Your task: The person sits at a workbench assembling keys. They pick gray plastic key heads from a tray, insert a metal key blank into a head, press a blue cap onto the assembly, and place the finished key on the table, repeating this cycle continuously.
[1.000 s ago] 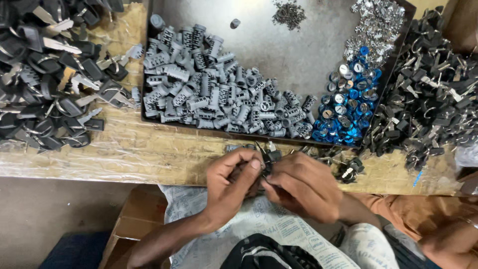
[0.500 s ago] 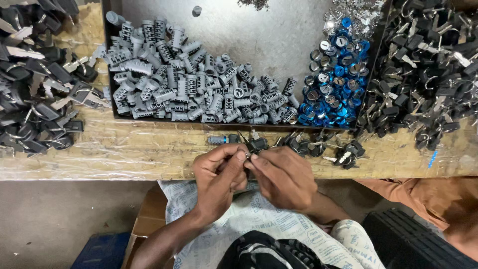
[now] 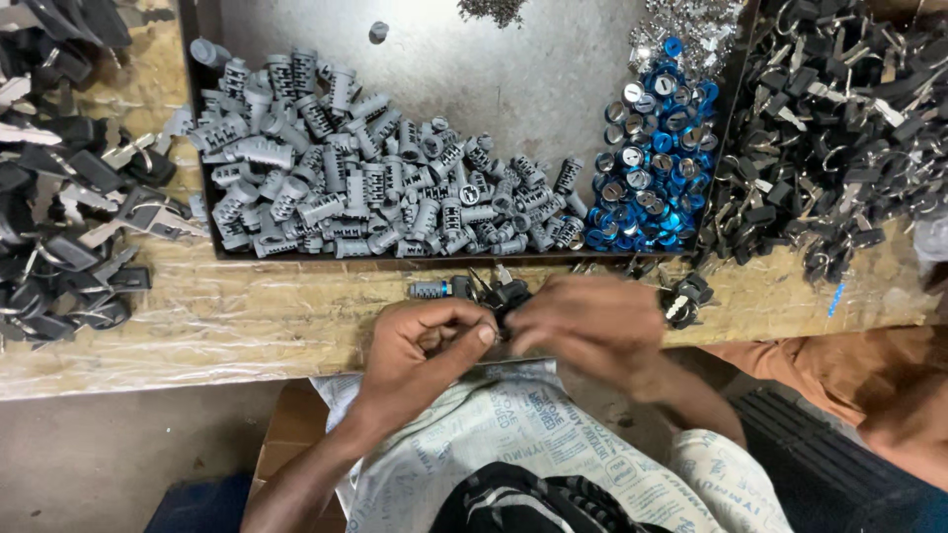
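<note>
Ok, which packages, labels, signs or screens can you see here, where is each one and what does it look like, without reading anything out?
Printed sack: on the person's lap, under the left hand and right hand; crumpled, off-white with dark blue print.
Cardboard box: below the bench edge, left of the lap; brown, plain, only partly in view.
Clear plastic sheet: spread over the wooden bench; wrinkled, unprinted.
No signs or screens in view.

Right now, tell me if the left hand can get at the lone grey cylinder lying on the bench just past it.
Probably yes. The grey cylinder lies in the open on the plastic-covered bench, just beyond the left hand, with nothing over it. But both hands are busy: the left and the right hand pinch a small black part.
</note>
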The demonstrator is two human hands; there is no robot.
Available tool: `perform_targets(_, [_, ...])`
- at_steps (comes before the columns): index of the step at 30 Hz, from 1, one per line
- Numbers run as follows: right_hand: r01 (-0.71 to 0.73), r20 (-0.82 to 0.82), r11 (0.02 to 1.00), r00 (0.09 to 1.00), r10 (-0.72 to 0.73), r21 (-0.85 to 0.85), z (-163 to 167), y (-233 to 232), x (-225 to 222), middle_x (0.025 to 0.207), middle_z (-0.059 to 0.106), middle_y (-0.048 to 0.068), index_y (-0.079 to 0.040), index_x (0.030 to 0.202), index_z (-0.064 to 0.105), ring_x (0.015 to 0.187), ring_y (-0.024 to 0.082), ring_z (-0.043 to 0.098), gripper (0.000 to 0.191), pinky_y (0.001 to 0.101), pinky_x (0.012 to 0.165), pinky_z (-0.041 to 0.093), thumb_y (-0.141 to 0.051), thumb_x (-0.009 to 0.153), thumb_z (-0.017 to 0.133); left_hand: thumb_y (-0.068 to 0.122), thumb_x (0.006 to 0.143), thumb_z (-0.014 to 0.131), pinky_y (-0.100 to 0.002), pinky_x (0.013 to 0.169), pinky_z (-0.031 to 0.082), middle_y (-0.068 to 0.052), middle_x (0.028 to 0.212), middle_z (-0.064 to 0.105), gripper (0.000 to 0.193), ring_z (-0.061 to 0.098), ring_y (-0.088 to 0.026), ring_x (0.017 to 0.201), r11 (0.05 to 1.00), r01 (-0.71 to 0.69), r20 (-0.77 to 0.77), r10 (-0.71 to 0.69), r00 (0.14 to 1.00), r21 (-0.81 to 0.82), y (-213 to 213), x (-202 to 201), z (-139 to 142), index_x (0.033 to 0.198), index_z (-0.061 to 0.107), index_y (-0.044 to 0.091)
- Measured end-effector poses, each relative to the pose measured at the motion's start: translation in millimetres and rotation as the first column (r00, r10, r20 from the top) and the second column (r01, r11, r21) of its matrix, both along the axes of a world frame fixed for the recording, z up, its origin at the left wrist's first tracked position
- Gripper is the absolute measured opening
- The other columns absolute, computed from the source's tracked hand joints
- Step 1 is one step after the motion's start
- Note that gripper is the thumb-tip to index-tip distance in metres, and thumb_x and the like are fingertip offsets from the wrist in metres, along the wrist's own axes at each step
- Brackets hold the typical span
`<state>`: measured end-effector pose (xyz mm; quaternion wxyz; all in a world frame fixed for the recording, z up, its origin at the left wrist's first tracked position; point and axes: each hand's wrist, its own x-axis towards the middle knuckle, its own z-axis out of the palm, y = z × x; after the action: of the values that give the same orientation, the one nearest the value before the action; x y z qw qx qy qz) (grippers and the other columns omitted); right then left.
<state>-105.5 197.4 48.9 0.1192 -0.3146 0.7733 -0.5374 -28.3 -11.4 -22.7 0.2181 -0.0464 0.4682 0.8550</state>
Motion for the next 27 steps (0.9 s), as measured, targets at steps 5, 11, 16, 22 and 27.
perform_targets(5, [0.286,-0.427,0.81,0.903,-0.049,0.512,14,34,-64,0.11,0.075,0.012,-0.003,0.118,0.074,0.098,0.024,0.072,0.026,0.0346,0.084,0.058,-0.001,0.093,0.082,0.004,0.1,0.068,-0.018,0.053,0.034,0.003,0.08,0.066,0.006,0.047,0.001,0.063,0.853,-0.401,-0.175,0.362,0.916,-0.333,11,14,-4,0.101,0.073,0.0])
perform_targets(11, [0.15,-0.274,0.729,0.96,0.053,0.667,16,15,-85,0.116,0.073,0.011,-0.005,0.118,0.073,0.101,0.026,0.067,0.029,0.0372,0.086,0.056,-0.002,0.091,0.081,0.003,0.1,0.068,-0.019,0.054,0.033,0.003,0.082,0.063,0.005,0.044,0.0,0.063,0.806,-0.478,-0.224,0.423,0.878,-0.35,5,12,-8,0.099,0.07,-0.002])
perform_targets(16, [0.309,-0.485,0.513,0.837,0.253,0.801,21,1,-98,0.101,0.071,0.018,0.002,0.124,0.075,0.087,0.032,0.065,0.044,0.0392,0.073,0.053,0.01,0.08,0.077,0.002,0.104,0.062,-0.02,0.05,0.035,0.002,0.076,0.06,0.007,0.045,-0.001,0.059,0.879,-0.415,-0.112,0.4,0.91,-0.234,8,8,-5,0.101,0.067,-0.001])
perform_targets(22, [0.326,-0.401,0.838,0.905,-0.143,0.437,23,8,-45,0.113,0.072,0.018,0.003,0.115,0.071,0.095,0.027,0.073,0.025,0.0317,0.081,0.058,0.008,0.094,0.082,0.003,0.105,0.051,-0.023,0.044,0.04,-0.007,0.09,0.063,0.013,0.051,-0.006,0.056,0.963,-0.227,0.096,0.214,0.972,0.147,8,-5,12,0.104,0.061,-0.005])
perform_targets(27, [0.287,0.35,0.945,0.911,-0.218,-0.157,-11,12,17,0.091,0.075,0.018,0.004,0.093,0.068,0.084,0.025,0.075,0.025,0.033,0.075,0.062,-0.003,0.08,0.088,0.003,0.108,0.056,-0.029,0.049,0.045,-0.012,0.085,0.064,0.015,0.054,-0.011,0.059,0.857,-0.114,0.211,0.007,0.978,0.503,12,-9,30,0.102,0.063,-0.009])
